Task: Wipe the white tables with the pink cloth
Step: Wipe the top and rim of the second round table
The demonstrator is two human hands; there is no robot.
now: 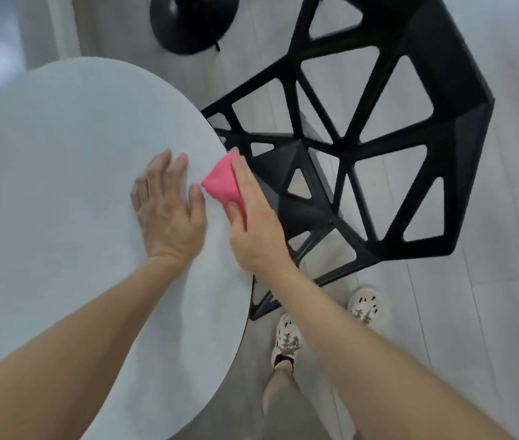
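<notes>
A round white table [61,173] fills the left half of the view. My left hand [169,211] rests flat on its top near the right edge, fingers straight and spread. Just to its right, my right hand [252,223] holds the folded pink cloth [221,182] against the table's right rim, thumb under one fold and fingers over the top. Part of the cloth is hidden beneath my palm.
A black chair [379,147] with an open triangular frame stands close against the table's right side. A black round pedestal base [193,20] sits on the pale floor at the top. My feet in white shoes [286,341] are below the chair.
</notes>
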